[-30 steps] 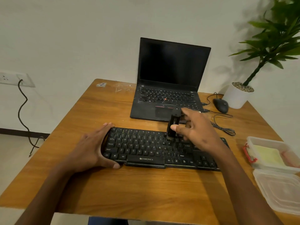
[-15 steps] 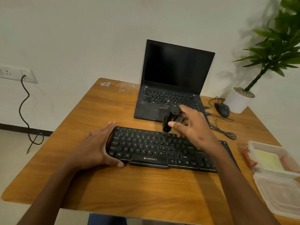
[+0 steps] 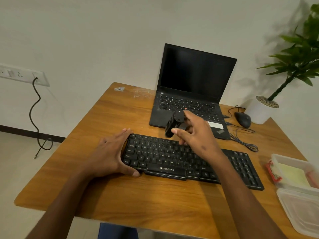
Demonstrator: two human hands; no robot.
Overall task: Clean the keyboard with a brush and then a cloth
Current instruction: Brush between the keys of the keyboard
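A black Zebronics keyboard [image 3: 165, 159] lies across the middle of the wooden table [image 3: 155, 200]. My left hand [image 3: 110, 156] holds its left end, fingers along the edge and thumb at the front corner. My right hand [image 3: 195, 137] grips a small black brush [image 3: 172, 125] above the keyboard's top row, tilted to the left and lifted off the keys. A yellow cloth [image 3: 291, 175] lies in a clear plastic box [image 3: 279, 157] at the right.
An open black laptop [image 3: 189, 94] stands behind the keyboard. A black mouse [image 3: 242, 119] with a coiled cable and a white plant pot [image 3: 260, 109] sit at the back right. The box's lid [image 3: 302, 209] lies at the near right edge.
My right hand has lifted the brush from the middle keys and carried it up and back past the top row. The left hand stays on the keyboard's left end.
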